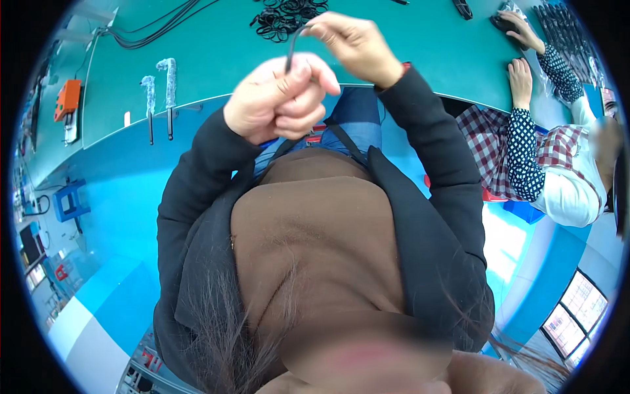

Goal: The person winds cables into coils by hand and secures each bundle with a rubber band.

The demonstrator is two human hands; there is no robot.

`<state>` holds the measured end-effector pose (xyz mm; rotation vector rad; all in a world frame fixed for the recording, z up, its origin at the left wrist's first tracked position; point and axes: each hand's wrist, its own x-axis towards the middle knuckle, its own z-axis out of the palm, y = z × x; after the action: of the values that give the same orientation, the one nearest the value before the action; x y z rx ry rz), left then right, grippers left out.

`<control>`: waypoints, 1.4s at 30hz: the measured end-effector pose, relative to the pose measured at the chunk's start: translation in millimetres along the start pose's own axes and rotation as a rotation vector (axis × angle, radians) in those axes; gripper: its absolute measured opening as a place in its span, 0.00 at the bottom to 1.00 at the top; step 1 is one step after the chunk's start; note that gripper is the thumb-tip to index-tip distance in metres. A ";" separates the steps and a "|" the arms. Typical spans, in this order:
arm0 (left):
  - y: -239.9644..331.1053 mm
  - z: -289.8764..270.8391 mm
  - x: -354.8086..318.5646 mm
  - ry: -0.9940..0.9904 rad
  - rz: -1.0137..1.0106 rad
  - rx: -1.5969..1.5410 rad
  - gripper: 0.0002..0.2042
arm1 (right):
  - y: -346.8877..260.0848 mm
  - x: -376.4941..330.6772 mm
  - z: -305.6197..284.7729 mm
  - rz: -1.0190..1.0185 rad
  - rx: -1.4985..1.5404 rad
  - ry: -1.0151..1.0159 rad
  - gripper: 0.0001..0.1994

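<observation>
Between my two hands stretches a short length of thin black cord (292, 50), bent at the top. My left hand (279, 98) is closed round its lower end, in front of the table's near edge. My right hand (351, 44) pinches the upper end between thumb and fingers, higher and farther to the right. Whether the cord is a cable or a band I cannot tell. Just beyond my hands, a pile of black looped cords (279, 21) lies on the green table (216, 52).
Two plastic-wrapped tools (170, 85) with dark shafts overhang the table edge at left. Black cables (141, 41) lie at the far left, near an orange device (67, 98). On the right a co-worker (558, 157) sits with both hands at the table, beside bundled black items (564, 39).
</observation>
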<state>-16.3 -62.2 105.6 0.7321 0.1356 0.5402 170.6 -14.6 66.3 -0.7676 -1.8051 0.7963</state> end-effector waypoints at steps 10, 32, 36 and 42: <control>34.0 -67.4 8.8 0.325 0.322 0.760 0.26 | -61.7 -49.5 -5.6 0.089 -0.356 -0.470 0.04; 3.9 -28.8 2.4 0.038 -0.076 0.331 0.29 | -47.1 -3.5 -35.9 -0.058 -0.298 -0.183 0.03; 11.6 -20.9 1.3 -0.113 -0.065 0.148 0.30 | -7.0 -8.6 -8.1 0.300 0.035 -0.205 0.07; 42.2 -48.1 6.3 0.262 0.327 0.412 0.30 | -59.0 -71.9 9.3 0.388 -0.006 -0.387 0.04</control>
<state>-43.2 -4.2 98.6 1.0919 0.3836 0.9363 176.1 -107.6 73.0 -1.0408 -2.0244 1.2631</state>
